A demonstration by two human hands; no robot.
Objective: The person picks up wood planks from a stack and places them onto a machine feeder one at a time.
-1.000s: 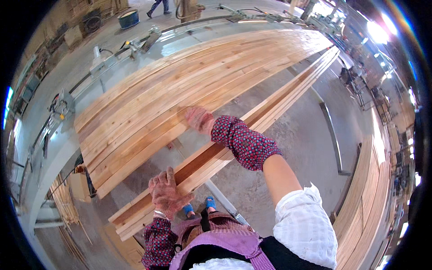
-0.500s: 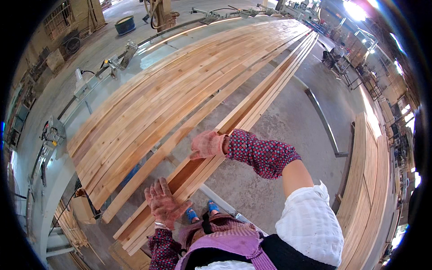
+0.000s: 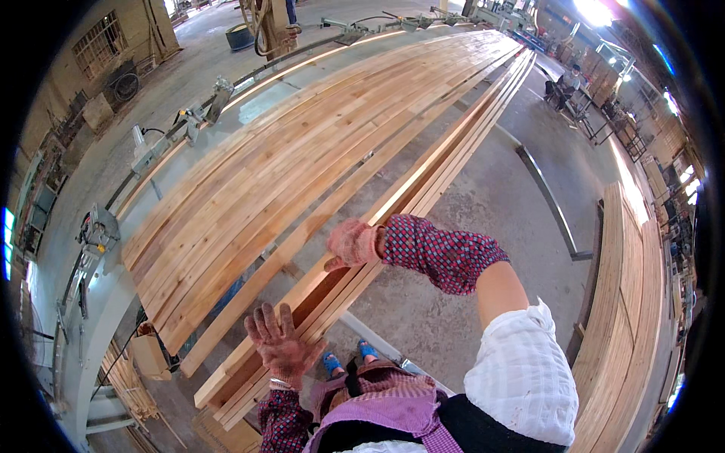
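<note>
Both my hands wear stained pinkish work gloves and rest at a bundle of long, narrow wooden boards running diagonally away from me. My left hand (image 3: pixel 283 346) lies with its fingers spread against the near part of the left wooden board (image 3: pixel 300 288). Farther along, my right hand (image 3: pixel 353 242) has its fingers bent over that board's upper edge. This board stands tilted up on edge, with a dark reddish gap between it and the parallel boards (image 3: pixel 340 299) on its right. To the left lies a single separate board (image 3: pixel 257 287).
A broad layer of boards (image 3: pixel 264 181) covers the pale machine frame (image 3: pixel 106 302), with clamps (image 3: pixel 98 230) along its far side. Stacked timber (image 3: pixel 619 302) stands at right. A metal bar (image 3: pixel 545 192) is near the floor. A seated person (image 3: pixel 568 81) is in the distance.
The left board of the bundle has tipped up, showing more of its pale face and edge. Both hands have kept their places on it, while the view has shifted slightly.
</note>
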